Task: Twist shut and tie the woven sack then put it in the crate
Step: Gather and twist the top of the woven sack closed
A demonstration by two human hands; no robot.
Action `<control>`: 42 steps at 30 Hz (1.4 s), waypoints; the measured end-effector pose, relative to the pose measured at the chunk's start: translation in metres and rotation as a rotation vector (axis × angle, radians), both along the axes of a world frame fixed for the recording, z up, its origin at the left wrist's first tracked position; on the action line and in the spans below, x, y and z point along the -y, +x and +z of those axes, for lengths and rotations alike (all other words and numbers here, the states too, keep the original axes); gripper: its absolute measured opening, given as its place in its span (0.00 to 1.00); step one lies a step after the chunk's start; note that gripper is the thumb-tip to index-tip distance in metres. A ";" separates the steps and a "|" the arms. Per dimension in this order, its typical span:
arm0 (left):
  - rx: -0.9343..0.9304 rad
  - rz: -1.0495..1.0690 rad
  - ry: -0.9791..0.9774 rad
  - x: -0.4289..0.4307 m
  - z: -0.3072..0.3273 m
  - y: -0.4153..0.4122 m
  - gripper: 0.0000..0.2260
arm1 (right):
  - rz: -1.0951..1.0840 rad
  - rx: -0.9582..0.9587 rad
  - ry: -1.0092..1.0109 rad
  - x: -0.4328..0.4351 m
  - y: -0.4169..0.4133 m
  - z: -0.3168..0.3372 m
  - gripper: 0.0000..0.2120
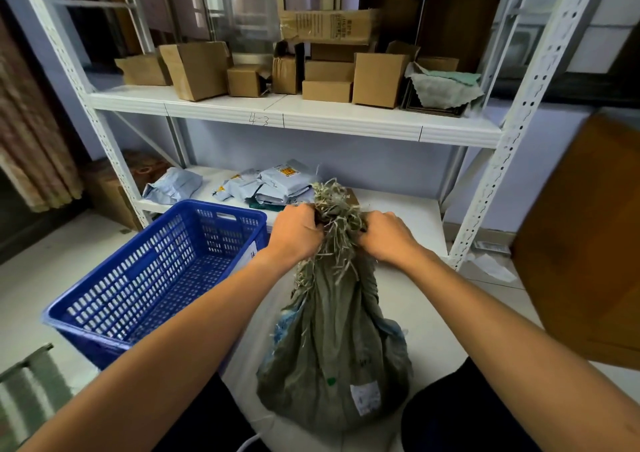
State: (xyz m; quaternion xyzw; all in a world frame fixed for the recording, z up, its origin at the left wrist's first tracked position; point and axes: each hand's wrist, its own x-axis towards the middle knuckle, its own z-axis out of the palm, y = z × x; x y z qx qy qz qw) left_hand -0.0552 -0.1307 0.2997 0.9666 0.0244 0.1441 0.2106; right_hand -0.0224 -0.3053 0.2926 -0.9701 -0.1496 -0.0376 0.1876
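Grey-green woven sack [332,347] standing upright on white surface [415,299], between person's knees. Left hand [294,233] and right hand [388,237] both gripping frayed, gathered neck, one each side, fingers curling into fabric. Blue crate [114,299] sitting just left of sack, tilting slightly.

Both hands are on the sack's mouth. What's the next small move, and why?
Probably cross the two bunches over each other and pull to start a knot. The left hand and right hand each grip a bunch of the frayed mouth of the sack, the neck is already gathered narrow, and no knot shows yet. The crate stands open beside it.
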 end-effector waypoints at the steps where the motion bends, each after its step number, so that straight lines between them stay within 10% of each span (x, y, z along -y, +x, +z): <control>1: 0.020 -0.007 0.029 0.000 -0.001 0.001 0.09 | 0.002 0.041 -0.032 0.000 -0.001 0.002 0.09; 11: 0.035 -0.078 0.006 0.009 -0.003 -0.007 0.09 | -0.043 0.076 -0.073 0.000 -0.012 0.007 0.12; 18: -0.054 0.121 -0.687 0.024 -0.013 -0.013 0.10 | -0.194 -0.383 0.711 -0.023 -0.023 0.007 0.08; 23: -0.200 -0.167 -0.677 0.020 -0.019 -0.010 0.07 | -0.201 -0.491 0.858 -0.021 -0.019 0.006 0.13; 32: -0.057 -0.220 -0.135 0.022 -0.027 -0.011 0.27 | -0.010 -0.263 0.383 -0.024 -0.023 0.009 0.12; 42: -0.147 -0.255 -0.158 -0.004 -0.026 -0.002 0.07 | 0.121 -0.165 0.028 -0.004 -0.018 -0.005 0.15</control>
